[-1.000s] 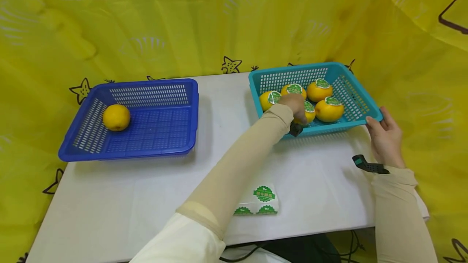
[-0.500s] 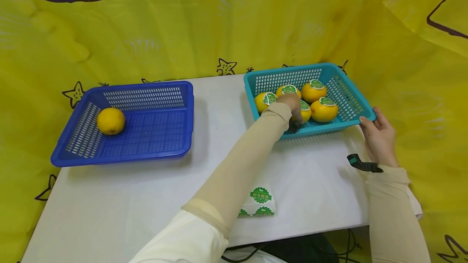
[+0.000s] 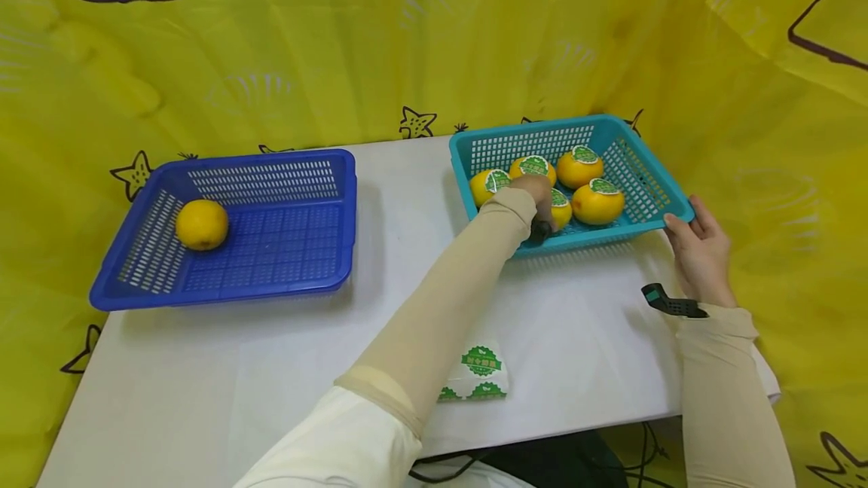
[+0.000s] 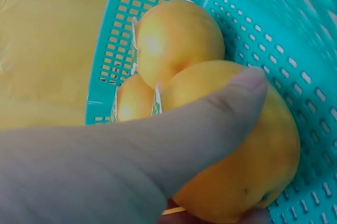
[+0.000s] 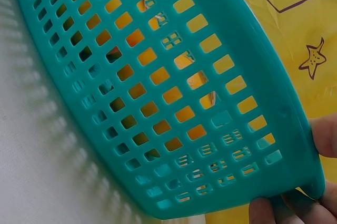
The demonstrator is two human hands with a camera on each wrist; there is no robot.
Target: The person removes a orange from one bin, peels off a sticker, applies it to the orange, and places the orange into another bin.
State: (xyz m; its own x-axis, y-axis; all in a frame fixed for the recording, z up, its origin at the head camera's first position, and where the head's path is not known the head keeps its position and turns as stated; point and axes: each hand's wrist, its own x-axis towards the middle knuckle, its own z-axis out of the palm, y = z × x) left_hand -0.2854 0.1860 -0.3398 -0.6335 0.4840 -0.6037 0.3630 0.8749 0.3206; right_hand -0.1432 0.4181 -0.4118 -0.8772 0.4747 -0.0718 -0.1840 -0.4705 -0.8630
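Observation:
In the teal basket [image 3: 610,236] at the right lie several yellow-orange oranges, among them a front right orange [image 3: 597,203] with a green-and-white sticker. My left hand [image 3: 536,193] reaches into its front left part. The left wrist view shows the thumb lying across a large orange [image 4: 237,166], with fingertips just showing beneath it; most fingers are hidden. Two more oranges sit beyond that one. At the basket's front right corner my right hand [image 3: 705,262] grips the rim, thumb on one side and fingers [image 5: 260,211] curled under.
A blue basket [image 3: 264,294] with a single orange [image 3: 202,224] stands at the left of the white table [image 3: 203,375]. Near the front edge lies a white sheet of green stickers [image 3: 483,367], partly behind the left forearm. A yellow patterned curtain [image 3: 339,51] hangs behind.
The head view has shifted slightly, so everything sits a little further left. The left hand stays in the teal basket and the right hand keeps its grip on the corner.

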